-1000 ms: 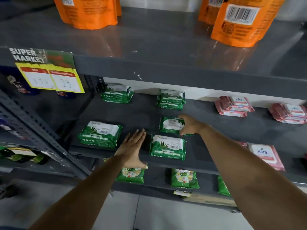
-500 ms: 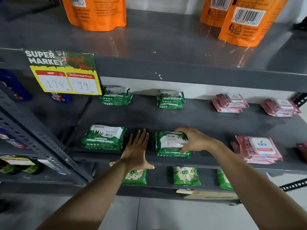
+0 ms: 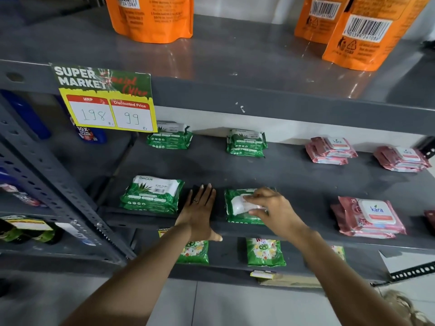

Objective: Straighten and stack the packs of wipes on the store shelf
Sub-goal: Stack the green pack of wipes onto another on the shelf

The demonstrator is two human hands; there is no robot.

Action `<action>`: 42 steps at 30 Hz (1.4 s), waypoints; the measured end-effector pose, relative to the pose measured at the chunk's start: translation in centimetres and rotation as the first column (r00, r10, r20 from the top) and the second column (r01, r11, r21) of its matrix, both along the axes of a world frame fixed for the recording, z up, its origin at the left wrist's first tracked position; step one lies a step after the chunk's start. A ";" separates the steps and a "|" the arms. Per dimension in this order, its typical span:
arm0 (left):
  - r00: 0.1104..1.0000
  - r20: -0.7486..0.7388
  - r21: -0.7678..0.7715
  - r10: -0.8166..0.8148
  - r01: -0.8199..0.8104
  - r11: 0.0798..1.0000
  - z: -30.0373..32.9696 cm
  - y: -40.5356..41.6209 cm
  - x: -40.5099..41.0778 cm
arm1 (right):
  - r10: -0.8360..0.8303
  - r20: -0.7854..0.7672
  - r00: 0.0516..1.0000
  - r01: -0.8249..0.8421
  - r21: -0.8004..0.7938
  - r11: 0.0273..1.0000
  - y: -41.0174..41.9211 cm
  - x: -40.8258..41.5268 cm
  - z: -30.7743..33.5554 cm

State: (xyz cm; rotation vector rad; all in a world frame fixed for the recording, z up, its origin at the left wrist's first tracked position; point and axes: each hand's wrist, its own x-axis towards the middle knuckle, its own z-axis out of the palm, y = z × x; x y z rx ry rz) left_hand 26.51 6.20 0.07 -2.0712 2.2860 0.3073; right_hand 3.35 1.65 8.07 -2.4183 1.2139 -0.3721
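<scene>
Green packs of wipes lie on the grey shelf (image 3: 294,175). A stack of them (image 3: 151,195) sits at the front left, and two more stacks sit at the back (image 3: 169,137) (image 3: 246,143). My right hand (image 3: 270,208) grips the top green pack (image 3: 235,208) of the front middle stack, fingers and thumb pinching its white label. My left hand (image 3: 200,212) lies flat on the shelf between the two front stacks, holding nothing. Pink packs sit in stacks at the back right (image 3: 330,150) (image 3: 402,158) and the front right (image 3: 369,217).
The shelf above carries orange pouches (image 3: 150,17) (image 3: 362,36) and a price sign (image 3: 106,100) on its edge. Green detergent sachets (image 3: 264,252) lie on the shelf below. A slotted metal upright (image 3: 58,196) stands at the left.
My right hand pulled a green pack forward from mid-shelf and set it on top of the front middle pack. My left hand stayed flat on the shelf.
</scene>
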 end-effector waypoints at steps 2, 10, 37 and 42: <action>1.000 0.008 0.005 -0.001 0.001 1.000 0.2 0.0 0.1 | 0.103 0.005 0.995 -0.103 0.054 0.993 -0.6 -1.4 0.0; 1.000 0.023 -0.007 0.011 -0.011 1.000 0.2 0.1 -0.1 | -0.257 0.142 0.956 0.268 -0.064 0.961 1.5 2.0 1.5; 0.999 -0.044 0.008 -0.019 0.020 1.000 0.3 0.2 0.2 | 0.030 -0.036 0.999 -0.024 0.166 0.986 -0.5 -0.7 0.5; 1.000 0.013 -0.004 -0.021 0.021 1.000 0.2 0.2 0.1 | -0.138 0.071 0.988 0.132 0.090 0.987 -0.2 0.6 1.7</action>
